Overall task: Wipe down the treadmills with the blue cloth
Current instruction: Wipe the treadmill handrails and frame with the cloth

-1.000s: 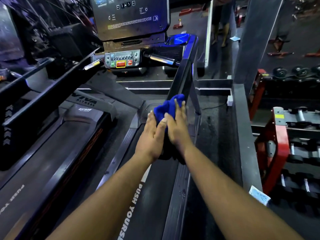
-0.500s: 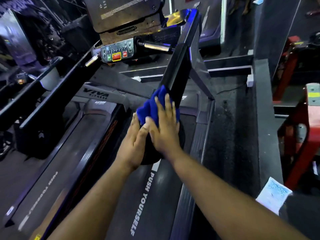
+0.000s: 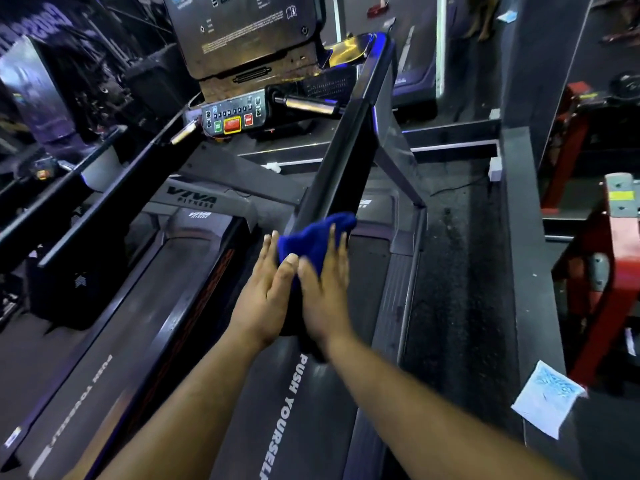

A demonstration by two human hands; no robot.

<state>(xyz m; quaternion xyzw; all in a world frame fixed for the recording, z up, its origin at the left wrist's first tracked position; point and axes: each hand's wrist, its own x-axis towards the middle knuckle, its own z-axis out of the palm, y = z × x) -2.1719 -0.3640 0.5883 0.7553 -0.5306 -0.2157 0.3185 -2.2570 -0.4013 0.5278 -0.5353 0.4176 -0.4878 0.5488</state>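
Treadmill (image 3: 311, 410) is filling the view; its right handrail (image 3: 341, 168) is running up and away toward the console (image 3: 242, 32). Both hands are sandwiching the rail's near end: left hand (image 3: 265, 292) and right hand (image 3: 323, 289), fingers straight, pressing the blue cloth (image 3: 313, 239) draped over it. Rail ahead looks unobstructed until the grip bar (image 3: 308, 105).

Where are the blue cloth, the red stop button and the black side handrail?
Blue microfibre cloth (image 3: 313, 237), head view: bunched upper fold above the hands.
Red rectangular stop button (image 3: 232, 125), head view: its yellow-framed face.
Black sloping side handrail (image 3: 343, 161), head view: mid-length of its dark face.
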